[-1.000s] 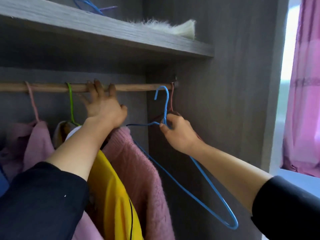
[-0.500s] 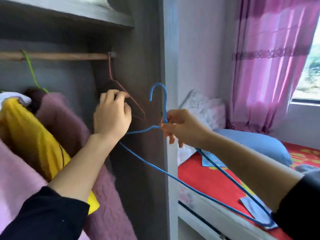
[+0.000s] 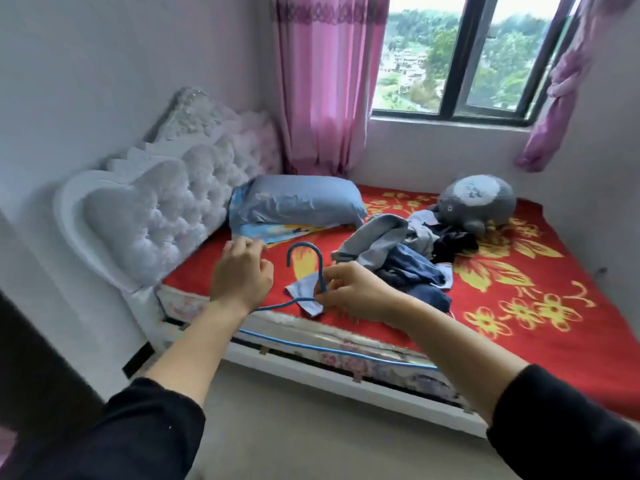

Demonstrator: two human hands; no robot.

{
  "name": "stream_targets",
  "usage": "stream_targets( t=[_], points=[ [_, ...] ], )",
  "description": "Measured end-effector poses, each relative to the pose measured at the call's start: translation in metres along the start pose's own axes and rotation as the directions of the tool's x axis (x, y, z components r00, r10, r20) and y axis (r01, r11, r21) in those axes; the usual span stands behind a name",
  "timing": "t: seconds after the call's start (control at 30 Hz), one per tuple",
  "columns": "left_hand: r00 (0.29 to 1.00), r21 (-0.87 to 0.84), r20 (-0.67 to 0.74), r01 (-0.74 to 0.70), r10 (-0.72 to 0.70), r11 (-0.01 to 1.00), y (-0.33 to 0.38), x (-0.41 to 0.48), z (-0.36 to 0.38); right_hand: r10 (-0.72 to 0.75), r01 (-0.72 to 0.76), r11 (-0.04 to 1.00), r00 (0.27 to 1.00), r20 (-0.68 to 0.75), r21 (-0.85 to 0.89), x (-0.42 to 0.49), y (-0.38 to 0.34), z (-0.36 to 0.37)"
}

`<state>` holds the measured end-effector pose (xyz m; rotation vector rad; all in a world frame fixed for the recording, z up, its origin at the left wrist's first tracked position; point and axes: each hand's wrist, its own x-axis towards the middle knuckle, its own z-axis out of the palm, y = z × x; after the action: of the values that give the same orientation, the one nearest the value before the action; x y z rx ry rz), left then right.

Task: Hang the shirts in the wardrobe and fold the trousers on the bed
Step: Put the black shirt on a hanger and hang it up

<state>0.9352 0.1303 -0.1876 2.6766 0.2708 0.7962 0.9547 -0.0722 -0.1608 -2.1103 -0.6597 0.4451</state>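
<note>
Pinching hanger [image 3: 322, 271] — right hand [image 3: 353, 292], near bed edge [image 3: 346, 338]

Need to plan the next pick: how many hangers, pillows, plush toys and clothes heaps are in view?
blue hanger: 1, pinched in the right hand
blue pillow: 1
grey plush toy: 1
clothes heap: 1, garments in it too tangled to count
Total: 4
</note>
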Motion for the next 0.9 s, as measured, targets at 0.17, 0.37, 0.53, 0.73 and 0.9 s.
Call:
stream_targets(
  t=[0.17,0.37,0.53,0.73,0.9],
  points=[
    [0.967,-0.037,0.227,-0.108,0.114,0.993,0.096,0.004,0.099,0.190,-0.187,0.982,0.969,-0.157,0.034,-0.040,0.096,-0.075],
    [0.898,-0.150,0.358,-0.214,0.255,0.965,0.199,0.022,0.199,0.345,-0.329,0.939,0.896,-0.282,0.102,-0.062,0.183,-0.156],
    [0.846,-0.224,0.408,-0.273,0.344,0.936,0.278,0.062,0.288,0.444,-0.419,0.895,0.809,-0.385,0.151,-0.053,0.253,-0.225],
    [0.769,-0.248,0.516,-0.288,0.378,0.925,0.359,0.123,0.390,0.554,-0.519,0.828,0.701,-0.448,0.212,-0.021,0.324,-0.317],
    [0.707,-0.273,0.586,-0.286,0.395,0.918,0.411,0.153,0.462,0.623,-0.568,0.776,0.619,-0.478,0.275,0.007,0.389,-0.373]
  ],
)
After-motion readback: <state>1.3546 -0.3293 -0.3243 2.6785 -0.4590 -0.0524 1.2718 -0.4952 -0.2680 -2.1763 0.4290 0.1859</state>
